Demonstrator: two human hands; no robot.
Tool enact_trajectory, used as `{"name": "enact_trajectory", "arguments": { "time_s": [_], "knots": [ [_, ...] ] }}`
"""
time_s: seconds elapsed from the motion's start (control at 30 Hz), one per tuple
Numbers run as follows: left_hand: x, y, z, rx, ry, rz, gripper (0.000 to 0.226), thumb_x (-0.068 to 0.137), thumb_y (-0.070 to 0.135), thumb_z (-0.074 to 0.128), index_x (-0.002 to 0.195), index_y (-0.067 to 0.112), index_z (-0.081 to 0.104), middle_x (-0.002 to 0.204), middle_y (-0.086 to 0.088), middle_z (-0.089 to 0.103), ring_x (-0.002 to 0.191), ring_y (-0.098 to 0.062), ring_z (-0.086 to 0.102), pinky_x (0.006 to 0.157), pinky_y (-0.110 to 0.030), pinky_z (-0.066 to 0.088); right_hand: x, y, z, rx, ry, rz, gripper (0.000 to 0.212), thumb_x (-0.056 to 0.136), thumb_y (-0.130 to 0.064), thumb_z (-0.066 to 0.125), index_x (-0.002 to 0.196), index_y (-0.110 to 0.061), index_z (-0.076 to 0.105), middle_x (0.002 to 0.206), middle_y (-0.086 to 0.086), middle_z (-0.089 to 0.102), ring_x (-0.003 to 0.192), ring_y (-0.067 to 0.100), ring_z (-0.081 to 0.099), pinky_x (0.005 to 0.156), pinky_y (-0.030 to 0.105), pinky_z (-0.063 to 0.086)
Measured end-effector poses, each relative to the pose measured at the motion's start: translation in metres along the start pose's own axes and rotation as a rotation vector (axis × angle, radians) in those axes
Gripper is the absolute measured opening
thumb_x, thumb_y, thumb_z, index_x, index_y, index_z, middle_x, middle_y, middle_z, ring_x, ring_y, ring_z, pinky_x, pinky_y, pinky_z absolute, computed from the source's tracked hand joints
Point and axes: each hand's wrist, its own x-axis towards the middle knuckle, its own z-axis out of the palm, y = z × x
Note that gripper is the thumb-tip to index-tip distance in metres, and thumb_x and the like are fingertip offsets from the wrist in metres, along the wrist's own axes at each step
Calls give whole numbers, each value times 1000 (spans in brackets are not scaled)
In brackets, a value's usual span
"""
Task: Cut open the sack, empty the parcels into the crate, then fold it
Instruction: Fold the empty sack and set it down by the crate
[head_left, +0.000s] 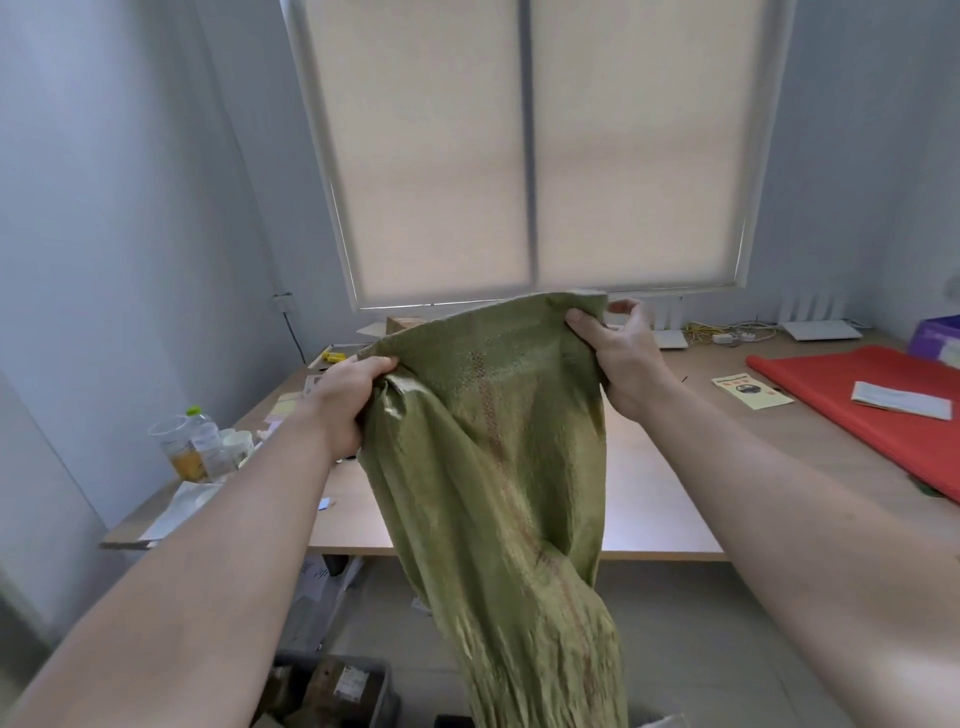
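A green woven sack (493, 457) hangs limp in front of me, held up high by its top edge. My left hand (348, 400) grips the sack's left corner in a fist. My right hand (618, 353) pinches the right corner between thumb and fingers. The sack drops down past the table edge to the bottom of the view. A grey crate (382, 680) stands on the floor at the lower left, with brown parcels (322, 691) inside it.
A wooden table (649, 493) stretches ahead under a window with a drawn blind. Bottles and cups (192, 447) stand at its left edge. A red sheet (857, 410) with a paper on it lies at the right. Cables and white devices sit at the back.
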Motion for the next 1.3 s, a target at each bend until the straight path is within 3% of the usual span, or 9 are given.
{"name": "enact_trajectory", "arguments": {
  "time_s": [0.2, 0.3, 0.43, 0.53, 0.67, 0.8, 0.97, 1.03, 1.3],
  "knots": [
    [1, 6, -6, -165, 36, 0, 45, 94, 28, 58, 135, 11, 51, 111, -15, 71, 84, -27, 73, 66, -40, 59, -13, 12, -15, -150, -365, 32, 98, 82, -5, 73, 148, -48, 17, 128, -1, 59, 108, 17, 67, 86, 34, 57],
    [0, 8, -4, -140, -12, -71, 33, 96, 32, 53, 115, 8, 66, 100, -12, 73, 75, -24, 72, 74, -36, 56, -16, 20, -14, -214, -314, -13, 89, 86, 3, 67, 150, -40, 24, 115, -18, 58, 97, -1, 68, 96, 34, 52],
    [-2, 9, -4, -70, -39, -151, 30, 98, 31, 49, 92, 8, 68, 70, -9, 74, 56, -20, 71, 71, -34, 53, -13, 22, -11, -81, -263, 24, 81, 93, 4, 56, 147, -49, 28, 128, -1, 61, 93, 19, 71, 81, 38, 59],
    [1, 9, -6, -59, 26, -42, 17, 94, 27, 59, 98, 11, 62, 69, -7, 69, 53, -20, 67, 59, -30, 55, -10, 19, -2, -58, -192, -2, 64, 95, 6, 49, 140, -40, 47, 109, 5, 71, 82, 24, 68, 76, 38, 59],
    [2, 8, -7, -264, -100, 263, 58, 67, 46, 83, 106, 26, 44, 85, -1, 66, 65, -15, 66, 59, -29, 58, -6, 15, 8, -142, -62, 34, 34, 95, 5, 46, 106, -16, 71, 105, 17, 68, 81, 28, 64, 84, 45, 56],
    [-3, 4, -11, 209, -221, 352, 102, 32, 54, 94, 120, 40, 44, 113, 4, 60, 94, -14, 65, 76, -28, 56, -1, 9, 8, -223, 41, 125, 27, 92, 2, 50, 84, -14, 71, 88, 21, 68, 77, 30, 63, 83, 52, 55],
    [-4, -2, -15, 510, -142, 397, 67, 55, 26, 76, 121, 28, 60, 114, -9, 63, 96, -25, 64, 83, -49, 57, 6, -2, -1, -46, -26, 270, 11, 85, -13, 70, 93, -6, 72, 83, 13, 71, 72, 24, 69, 74, 36, 60],
    [-2, -4, -18, 498, -76, 397, 46, 63, 18, 64, 109, 21, 68, 100, -15, 67, 87, -27, 63, 81, -47, 54, 7, -5, -12, -67, -188, 323, 44, 73, -25, 82, 110, -4, 71, 104, 9, 72, 96, 20, 67, 93, 35, 54],
    [16, -14, -39, 367, 79, 395, 20, 82, 10, 67, 91, 27, 73, 100, -9, 70, 90, -24, 65, 94, -46, 52, -2, -12, -29, -372, -473, 269, 58, 80, 17, 63, 126, -16, 53, 117, 9, 56, 99, 21, 62, 84, 30, 56]
  ]
}}
